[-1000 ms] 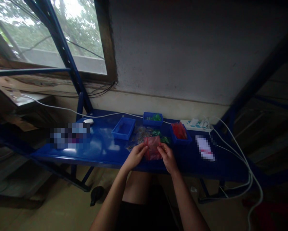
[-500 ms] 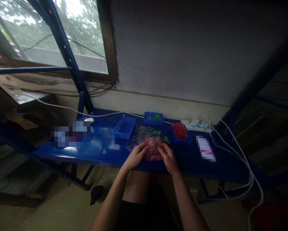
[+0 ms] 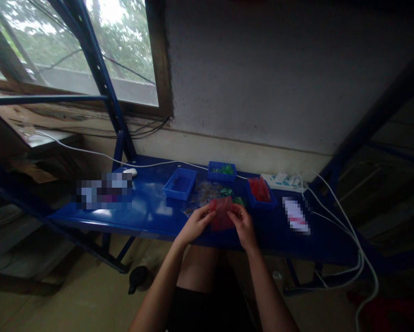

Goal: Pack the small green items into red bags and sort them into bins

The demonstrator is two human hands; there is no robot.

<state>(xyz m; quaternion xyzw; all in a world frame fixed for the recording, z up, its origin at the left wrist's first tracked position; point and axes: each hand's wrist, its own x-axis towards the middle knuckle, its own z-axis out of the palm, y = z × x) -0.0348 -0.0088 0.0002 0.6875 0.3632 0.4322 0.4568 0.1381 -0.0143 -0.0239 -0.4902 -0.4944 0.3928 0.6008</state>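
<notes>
Between my two hands is a small, see-through red plastic bag (image 3: 222,216), above the front edge of the blue table. My left hand (image 3: 197,223) pinches its left side between thumb and fingers. The right side is gripped by my right hand (image 3: 242,225) in the same way. Just behind the bag lies a heap of small metal pieces in clear bags (image 3: 207,192), too small to name. Green plastic pieces (image 3: 240,201) lie beside the heap, partly hidden by the red bag and my right hand.
A blue tray (image 3: 175,195) stands left of the heap. Behind it another blue tray (image 3: 211,176) holds green bags. Red bags fill a blue tray (image 3: 273,202) on the right. Farther right are a white power strip (image 3: 283,182) and loose white cables (image 3: 361,240).
The red bag looks flatter and smoother than before, still held at both sides. My hands have barely moved. The whole view has shifted slightly.
</notes>
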